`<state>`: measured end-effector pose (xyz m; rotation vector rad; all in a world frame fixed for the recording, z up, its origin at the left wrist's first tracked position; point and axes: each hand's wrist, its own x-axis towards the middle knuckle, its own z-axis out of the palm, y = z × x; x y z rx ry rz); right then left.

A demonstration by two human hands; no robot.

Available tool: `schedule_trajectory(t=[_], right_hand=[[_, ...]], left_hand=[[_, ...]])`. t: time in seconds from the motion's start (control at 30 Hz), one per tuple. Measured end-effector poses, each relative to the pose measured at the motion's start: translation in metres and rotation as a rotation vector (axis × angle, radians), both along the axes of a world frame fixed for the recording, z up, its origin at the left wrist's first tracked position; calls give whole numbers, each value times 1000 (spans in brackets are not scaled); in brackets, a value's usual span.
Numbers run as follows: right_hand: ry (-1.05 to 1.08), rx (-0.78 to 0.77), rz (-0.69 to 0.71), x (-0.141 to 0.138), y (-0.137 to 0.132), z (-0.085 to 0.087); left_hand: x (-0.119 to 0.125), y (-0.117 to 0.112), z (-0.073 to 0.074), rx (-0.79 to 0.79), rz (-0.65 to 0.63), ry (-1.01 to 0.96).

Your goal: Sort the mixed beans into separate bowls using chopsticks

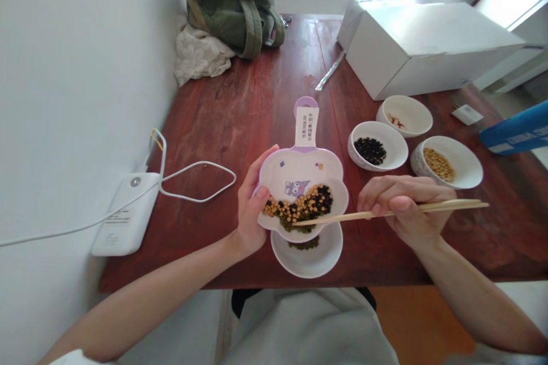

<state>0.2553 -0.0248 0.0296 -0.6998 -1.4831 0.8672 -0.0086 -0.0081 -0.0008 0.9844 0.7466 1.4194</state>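
My left hand (252, 205) grips the left rim of a flower-shaped purple and white plate (280, 168) with a labelled handle (306, 125). On it lie mixed yellow beans, black beans and green beans (299, 208), gathered toward the near side. The plate is held over a white bowl (306, 265) that has green beans (306, 243) in it, and hides the bowl's far part. In my right hand (409, 208) are wooden chopsticks (355, 216), fingers closed round them, their tips among the green beans on the plate.
To the right stand white bowls with black beans (370, 151), yellow beans (439, 164) and a few reddish-white bits (396, 121). Behind them is a white box (428, 40). A blue object (518, 131) is far right; a green bag (235, 5) and white power bank (126, 214) are left.
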Motion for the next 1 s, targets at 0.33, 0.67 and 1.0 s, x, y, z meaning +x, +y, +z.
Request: schedule_trajectory(t=[0.33,0.67,1.0], right_hand=[[72,14,-63,5,11,-8],[-2,5,-24,15,17,-3],[-96,44,14,12,14,6]], left_hand=[[1,-3,-8,-20,42,16],[-3,-7,-8,-93,55,8],[-3,-5,-8,-51,24,-24]])
